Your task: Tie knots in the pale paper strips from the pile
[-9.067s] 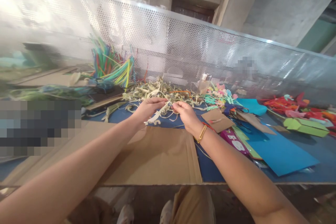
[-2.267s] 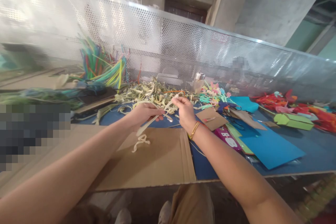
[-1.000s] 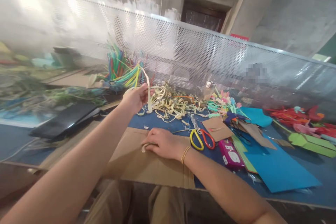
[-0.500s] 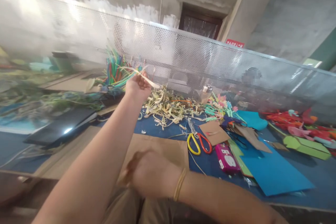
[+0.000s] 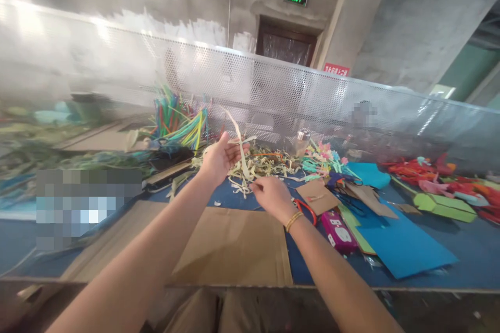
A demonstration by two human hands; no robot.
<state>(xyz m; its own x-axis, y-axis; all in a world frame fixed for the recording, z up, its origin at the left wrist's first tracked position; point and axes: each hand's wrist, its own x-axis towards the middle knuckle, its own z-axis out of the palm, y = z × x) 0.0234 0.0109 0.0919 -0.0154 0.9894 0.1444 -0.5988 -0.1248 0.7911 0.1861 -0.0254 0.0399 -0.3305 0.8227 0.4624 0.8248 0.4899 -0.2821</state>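
Palm up, my left hand (image 5: 222, 157) has its fingers spread beneath a thin pale strip (image 5: 241, 145), which lies across the fingers. My right hand (image 5: 272, 196) is pinched at the lower end of that strip, beside the pile of pale curled strips (image 5: 269, 163). Brown cardboard (image 5: 234, 244) lies on the blue table in front of me, under my forearms. Red-handled scissors (image 5: 307, 212) are partly hidden behind my right wrist.
Colourful pipe cleaners (image 5: 179, 119) stand at the back left. At the right lie a purple box (image 5: 338, 232), blue sheets (image 5: 406, 239), a green paper shape (image 5: 444, 207) and red pieces (image 5: 414, 174). A perforated metal screen (image 5: 281, 88) runs behind.
My right hand has moved up and away from the cardboard to the strip. My left hand has come lower and to the right, its fingers now more spread.
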